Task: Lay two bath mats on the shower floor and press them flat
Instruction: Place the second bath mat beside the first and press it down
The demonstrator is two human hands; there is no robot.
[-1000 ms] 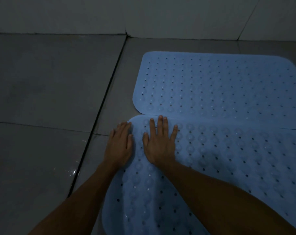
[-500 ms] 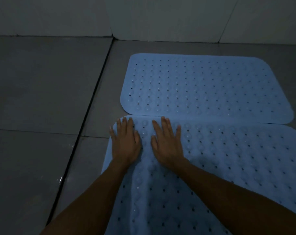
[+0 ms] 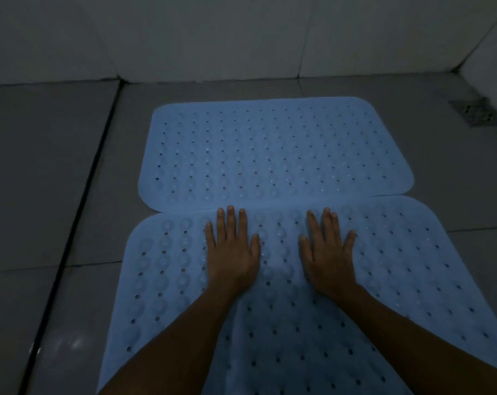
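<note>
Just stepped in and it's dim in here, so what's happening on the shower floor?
A person is kneeling over two blue bath mats laid edge to edge on the grey tile floor. The left hand and right hand both press flat, fingers straight, on the near mat by its far edge, where it meets the far mat. A floor drain sits off to the right.

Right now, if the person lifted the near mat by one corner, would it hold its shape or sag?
Probably sag: the near mat looks thin and rubbery, and it ripples between the forearms. It likely resists sliding, since rows of suction cups show through it where the left hand and right hand press it flat. It seems light for its size, being full of holes.
</note>
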